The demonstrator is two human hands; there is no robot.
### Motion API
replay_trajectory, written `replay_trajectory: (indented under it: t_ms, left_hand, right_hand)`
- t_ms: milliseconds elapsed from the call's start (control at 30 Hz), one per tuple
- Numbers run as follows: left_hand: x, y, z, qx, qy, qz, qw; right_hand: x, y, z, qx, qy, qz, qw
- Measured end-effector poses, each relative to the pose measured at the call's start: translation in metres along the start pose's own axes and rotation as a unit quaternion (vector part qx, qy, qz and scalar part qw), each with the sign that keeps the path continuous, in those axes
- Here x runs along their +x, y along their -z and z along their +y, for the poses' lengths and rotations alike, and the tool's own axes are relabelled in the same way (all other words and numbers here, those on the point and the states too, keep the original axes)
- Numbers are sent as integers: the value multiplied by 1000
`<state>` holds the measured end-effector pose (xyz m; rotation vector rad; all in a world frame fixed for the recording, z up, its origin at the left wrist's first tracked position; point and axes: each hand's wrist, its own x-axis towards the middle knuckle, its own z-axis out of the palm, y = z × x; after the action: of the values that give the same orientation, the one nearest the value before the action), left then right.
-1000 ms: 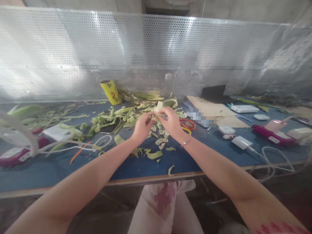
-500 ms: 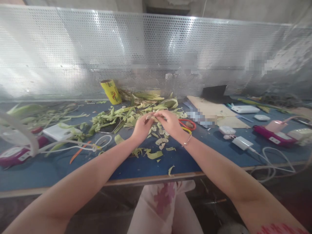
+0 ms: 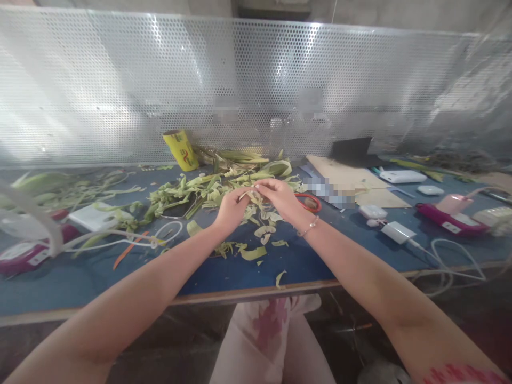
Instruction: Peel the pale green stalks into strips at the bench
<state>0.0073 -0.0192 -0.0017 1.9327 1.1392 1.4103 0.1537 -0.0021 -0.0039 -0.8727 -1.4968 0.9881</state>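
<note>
My left hand (image 3: 233,209) and my right hand (image 3: 283,199) meet above the blue table, fingertips pinched close together. Between them is a small pale yellow-green plant piece (image 3: 253,196), partly covered by the fingers; both hands seem to grip it. Just beneath lie curled pale plant slices (image 3: 264,231). A heap of green stalks and leaves (image 3: 176,194) spreads behind and to the left of my hands. Peeled green scraps (image 3: 253,254) are scattered nearer the table edge. Beside my right wrist lies a red loop handle (image 3: 311,202), partly hidden.
A yellow cardboard tube (image 3: 182,151) leans at the back before a perforated metal screen (image 3: 256,80). Purple power strips (image 3: 452,220) with white chargers (image 3: 398,233) and looping cables occupy the right; more cables (image 3: 120,234) lie left. Cardboard sheets (image 3: 340,173) rest at back right.
My right hand has shifted slightly to the right, and more of the pale plant piece shows between the fingertips. A yellow handle beside my right wrist is now hidden behind it.
</note>
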Motion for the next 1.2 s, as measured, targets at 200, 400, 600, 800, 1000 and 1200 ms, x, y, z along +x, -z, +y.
replay_trajectory:
  t_ms: [200,400,600,800,1000,1200]
  left_hand:
    - [0,1,0,6,-15,-23,1000]
    - [1,0,-4,3,-17,-25,1000]
    - [1,-2,-8,-53,7,-24,998]
    - [2,-4,-1,-131,50,-11,990]
    - [3,-3,-4,-141,73,-11,987]
    - [4,-1,-8,-86,70,-17,994]
  right_hand:
    - [-2,-2,-4,24,-18,29,999]
    - [-4,-5,-7,0,15,36,999]
    - [-8,-5,-12,-79,81,90,990]
    - [-13,-1,-16,-190,180,86,961]
    - [-10,2,-14,-122,212,2,970]
    - [-8,8,-14,-147,169,-25,974]
